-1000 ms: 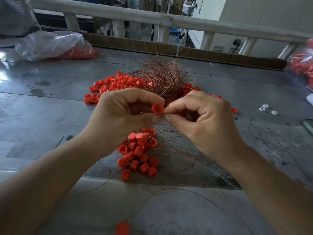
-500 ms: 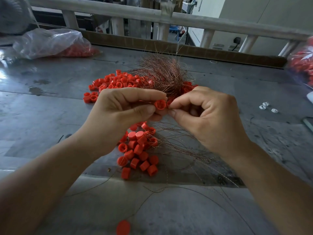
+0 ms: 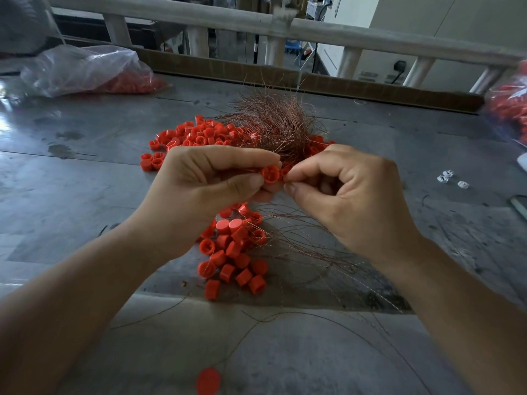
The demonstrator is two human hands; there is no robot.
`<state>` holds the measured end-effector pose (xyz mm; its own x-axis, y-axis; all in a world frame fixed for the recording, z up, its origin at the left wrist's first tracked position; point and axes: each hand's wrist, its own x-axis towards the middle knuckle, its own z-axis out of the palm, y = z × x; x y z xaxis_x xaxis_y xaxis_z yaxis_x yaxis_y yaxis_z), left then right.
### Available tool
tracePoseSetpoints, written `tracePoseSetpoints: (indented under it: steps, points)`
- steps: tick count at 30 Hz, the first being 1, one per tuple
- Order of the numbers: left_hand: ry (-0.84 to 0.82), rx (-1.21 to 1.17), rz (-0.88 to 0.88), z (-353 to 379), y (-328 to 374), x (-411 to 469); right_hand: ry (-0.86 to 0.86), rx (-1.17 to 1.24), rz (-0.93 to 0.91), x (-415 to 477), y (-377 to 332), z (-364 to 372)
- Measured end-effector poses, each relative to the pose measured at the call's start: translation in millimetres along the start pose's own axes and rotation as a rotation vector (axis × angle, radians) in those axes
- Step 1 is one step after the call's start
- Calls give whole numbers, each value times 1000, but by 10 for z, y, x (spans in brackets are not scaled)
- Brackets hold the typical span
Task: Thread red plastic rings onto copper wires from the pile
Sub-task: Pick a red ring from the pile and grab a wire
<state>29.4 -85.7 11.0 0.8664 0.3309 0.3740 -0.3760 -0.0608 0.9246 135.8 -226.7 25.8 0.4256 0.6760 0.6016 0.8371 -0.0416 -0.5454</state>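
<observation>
Seen from the head camera, the left hand (image 3: 199, 189) is gripping a red plastic ring (image 3: 269, 174) between thumb and curled fingers, holding it above the worktop (image 3: 85, 172) with its cross-ribbed open face turned toward the camera. The right hand (image 3: 350, 201) is meeting it from the other side, thumb and forefinger pinching together right against the ring's edge. Whether a strand is lying between those fingertips is too fine to tell.

Behind the hands, a bushy bundle of copper wires (image 3: 279, 124) is standing up out of a spread pile of red rings (image 3: 199, 135). Below the hands, a smaller cluster of rings (image 3: 233, 252) is lying among loose copper strands (image 3: 313, 252) fanning toward the right. One lone ring (image 3: 208, 381) is lying at the near edge. A clear plastic bag of red rings (image 3: 85, 69) is sitting far left, and small white pieces (image 3: 450, 179) are lying to the right.
</observation>
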Motion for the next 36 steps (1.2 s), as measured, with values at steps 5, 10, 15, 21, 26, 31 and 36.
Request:
tracePoseSetpoints:
  steps: [5,10,15,21,26,31,36]
  points:
    - [-3,1,5,-2,-9,-2,-2,4,5,-4,6,6]
    - [-11,-52,-13,-19,-3,3,-9,34,9,-4,8,6]
    - [-34,-201,-103,-31,1,19,-33,74,29,0,12,13]
    - [-62,-280,-138,-33,25,12,-72,208,113,5,-17,11]
    - [-74,-364,-188,-11,19,10,-115,405,232,3,0,23]
    - [-98,-383,-234,23,7,3,-165,432,265,-24,15,112]
    - [-45,-393,-251,0,0,18,-138,265,248,70,146,-9]
